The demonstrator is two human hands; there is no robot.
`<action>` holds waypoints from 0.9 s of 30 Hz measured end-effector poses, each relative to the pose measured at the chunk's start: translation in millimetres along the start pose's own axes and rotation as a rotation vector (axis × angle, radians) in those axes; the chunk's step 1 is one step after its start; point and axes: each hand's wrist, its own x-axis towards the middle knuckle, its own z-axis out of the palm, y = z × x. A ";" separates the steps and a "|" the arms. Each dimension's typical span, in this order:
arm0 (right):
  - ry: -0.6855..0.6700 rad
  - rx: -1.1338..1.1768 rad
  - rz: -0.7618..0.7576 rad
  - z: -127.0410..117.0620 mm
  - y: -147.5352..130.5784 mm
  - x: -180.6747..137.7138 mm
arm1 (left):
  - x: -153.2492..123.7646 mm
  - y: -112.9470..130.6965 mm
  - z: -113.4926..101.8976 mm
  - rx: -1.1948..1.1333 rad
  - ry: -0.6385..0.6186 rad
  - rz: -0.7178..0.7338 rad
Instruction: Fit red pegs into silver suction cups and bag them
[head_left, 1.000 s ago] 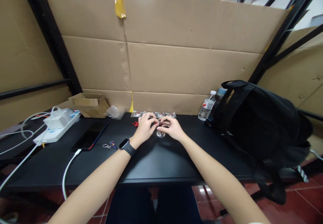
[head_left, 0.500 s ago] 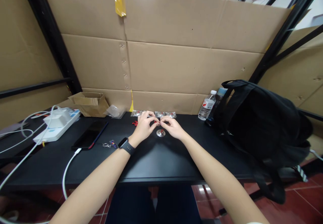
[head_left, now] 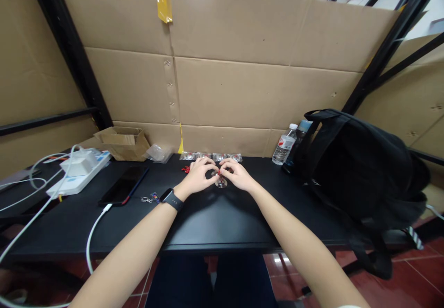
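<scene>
Both hands meet over a small shiny silver disc (head_left: 221,184) on the black table, which has red on its middle. My left hand (head_left: 199,175) bends thumb and forefinger into a pinch at the disc's upper left side. From the right, my right hand (head_left: 239,175) pinches at a thin red piece (head_left: 218,172) between the fingertips, too small to identify surely. The fingers hide part of the disc. Just left of my left hand lies a small red bundle (head_left: 186,169). Behind the hands is a row of several clear packets (head_left: 219,157) with shiny round things inside.
Left are a phone (head_left: 124,185) with a white cable, a power strip (head_left: 78,174), a small cardboard box (head_left: 121,142), a plastic bag (head_left: 158,153) and a keychain (head_left: 150,199). Right stand a water bottle (head_left: 284,146) and a black backpack (head_left: 357,174). Cardboard walls the back.
Both hands have come down slightly toward me, and the fingertips are now at the silver disc instead of above it. More of the packets behind shows.
</scene>
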 end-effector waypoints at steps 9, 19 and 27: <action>-0.008 -0.013 -0.003 5.6 -2.1 -0.7 | 1.1 -4.9 0.7 0.035 -0.012 -0.001; -0.149 -0.415 -0.037 -3.5 6.5 -6.7 | -1.6 -8.2 -5.8 0.204 -0.121 -0.074; -0.298 -0.662 0.067 0.6 -4.6 -7.7 | -3.5 -7.7 -4.4 0.285 -0.225 -0.059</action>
